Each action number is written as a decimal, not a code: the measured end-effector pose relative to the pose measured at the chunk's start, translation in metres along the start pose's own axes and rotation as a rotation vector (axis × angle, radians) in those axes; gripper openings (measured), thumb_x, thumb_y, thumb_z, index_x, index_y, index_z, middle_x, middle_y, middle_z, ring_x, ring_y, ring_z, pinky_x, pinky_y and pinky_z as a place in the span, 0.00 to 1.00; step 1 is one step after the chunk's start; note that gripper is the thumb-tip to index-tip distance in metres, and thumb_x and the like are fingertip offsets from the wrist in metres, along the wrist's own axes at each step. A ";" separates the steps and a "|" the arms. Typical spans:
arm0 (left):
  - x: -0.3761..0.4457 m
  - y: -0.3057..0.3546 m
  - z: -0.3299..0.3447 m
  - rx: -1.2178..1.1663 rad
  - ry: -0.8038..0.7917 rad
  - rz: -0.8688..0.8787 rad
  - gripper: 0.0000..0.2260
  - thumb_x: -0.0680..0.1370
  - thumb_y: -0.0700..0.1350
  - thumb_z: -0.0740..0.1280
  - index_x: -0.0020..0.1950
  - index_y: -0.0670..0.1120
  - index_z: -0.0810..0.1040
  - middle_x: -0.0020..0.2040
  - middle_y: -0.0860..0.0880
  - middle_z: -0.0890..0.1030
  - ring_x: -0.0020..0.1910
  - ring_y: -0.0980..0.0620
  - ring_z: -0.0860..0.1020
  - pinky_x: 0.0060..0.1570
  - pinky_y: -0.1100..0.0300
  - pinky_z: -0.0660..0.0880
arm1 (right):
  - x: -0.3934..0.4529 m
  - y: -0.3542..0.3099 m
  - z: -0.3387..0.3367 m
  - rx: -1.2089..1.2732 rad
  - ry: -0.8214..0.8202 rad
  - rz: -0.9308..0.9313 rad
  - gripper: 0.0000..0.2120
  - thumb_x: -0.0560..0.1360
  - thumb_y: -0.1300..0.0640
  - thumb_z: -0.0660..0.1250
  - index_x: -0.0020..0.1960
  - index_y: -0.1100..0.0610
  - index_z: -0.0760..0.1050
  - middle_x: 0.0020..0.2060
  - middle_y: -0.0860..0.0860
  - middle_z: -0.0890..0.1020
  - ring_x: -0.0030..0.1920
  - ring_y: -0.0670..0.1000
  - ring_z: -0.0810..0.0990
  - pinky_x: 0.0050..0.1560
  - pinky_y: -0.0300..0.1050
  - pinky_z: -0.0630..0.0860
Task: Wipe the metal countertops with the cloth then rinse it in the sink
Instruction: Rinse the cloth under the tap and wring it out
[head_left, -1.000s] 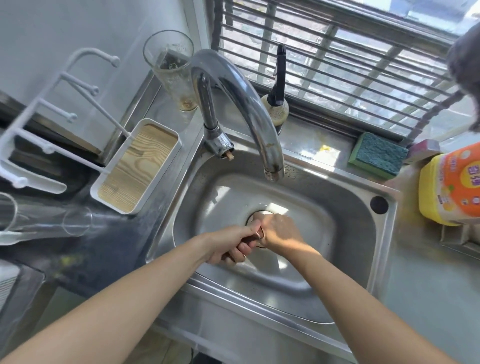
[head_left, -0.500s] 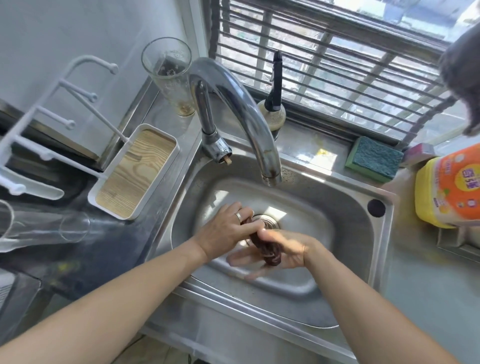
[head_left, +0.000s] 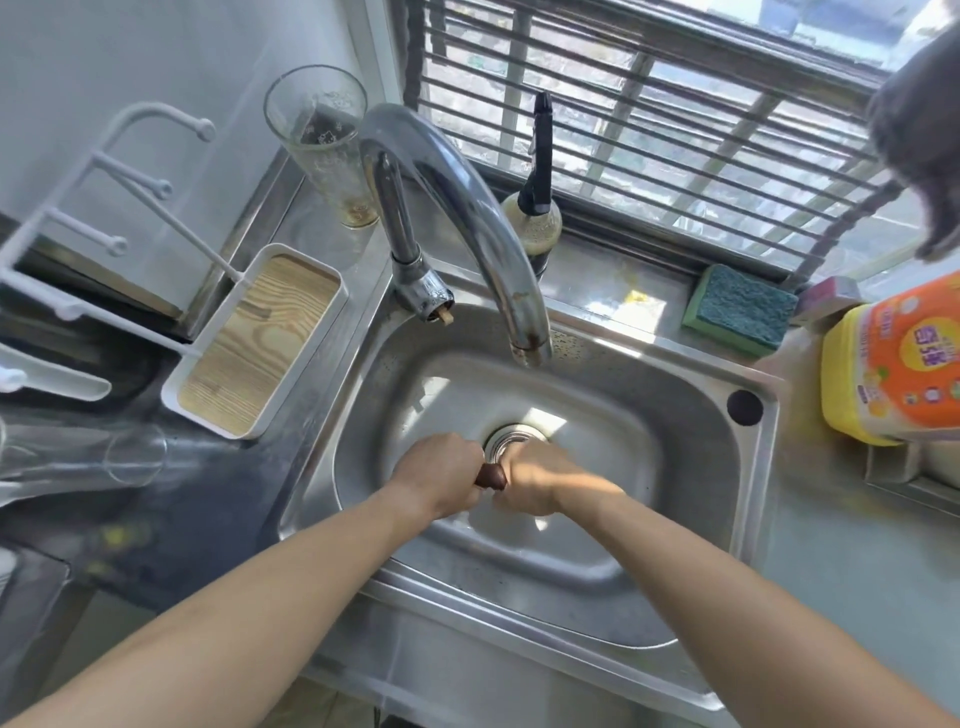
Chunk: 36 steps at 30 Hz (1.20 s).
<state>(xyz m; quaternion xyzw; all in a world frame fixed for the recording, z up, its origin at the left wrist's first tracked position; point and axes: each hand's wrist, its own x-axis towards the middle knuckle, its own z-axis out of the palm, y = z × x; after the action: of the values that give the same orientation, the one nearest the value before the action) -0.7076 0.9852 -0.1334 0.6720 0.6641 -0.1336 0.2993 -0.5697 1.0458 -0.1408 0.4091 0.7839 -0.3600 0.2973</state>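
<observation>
Where hands (head_left: 441, 480) meet: dark, wrung cloth (head_left: 491, 476).

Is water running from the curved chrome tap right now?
Off, as far as visible: no stream falls from the curved chrome tap onto the hands wringing the dark brown cloth.

Basin of sink (head_left: 675, 415) open to the right & front of both hands; left hand (head_left: 441, 478) & right hand (head_left: 535, 483) fill the middle by the drain (head_left: 514, 439). Faucet (head_left: 467, 208) arches over the back, spout end above the basin's rear. Left rim crowded: white tray (head_left: 260, 343), tall glass (head_left: 322, 145). Back ledge: brush bottle (head_left: 535, 208), sponge (head_left: 737, 309). Right: yellow bottle (head_left: 893, 364) near the rim.
</observation>
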 end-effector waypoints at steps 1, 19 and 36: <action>-0.002 0.002 0.002 -0.125 0.013 -0.048 0.05 0.74 0.47 0.67 0.41 0.46 0.80 0.42 0.42 0.84 0.47 0.37 0.83 0.38 0.55 0.69 | -0.003 0.000 -0.001 -0.027 0.070 -0.013 0.09 0.72 0.50 0.67 0.37 0.55 0.74 0.37 0.52 0.77 0.39 0.57 0.75 0.39 0.42 0.68; -0.027 0.051 -0.012 -1.717 -0.470 -0.493 0.17 0.75 0.40 0.62 0.29 0.52 0.63 0.23 0.55 0.58 0.19 0.57 0.53 0.26 0.68 0.46 | 0.001 0.028 -0.029 -0.475 0.670 -0.565 0.11 0.68 0.56 0.56 0.32 0.57 0.75 0.20 0.51 0.73 0.17 0.54 0.68 0.23 0.37 0.58; -0.010 -0.005 0.012 -0.719 0.263 -0.389 0.25 0.71 0.35 0.63 0.68 0.47 0.67 0.68 0.43 0.63 0.65 0.40 0.66 0.68 0.50 0.67 | -0.039 0.017 0.007 0.407 0.348 -0.099 0.20 0.70 0.49 0.78 0.51 0.50 0.68 0.46 0.47 0.76 0.47 0.50 0.72 0.39 0.34 0.64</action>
<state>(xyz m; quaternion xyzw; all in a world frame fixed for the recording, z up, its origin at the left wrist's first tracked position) -0.7102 0.9697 -0.1386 0.3986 0.8152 0.1392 0.3965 -0.5346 1.0307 -0.1200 0.4772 0.7540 -0.4484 0.0516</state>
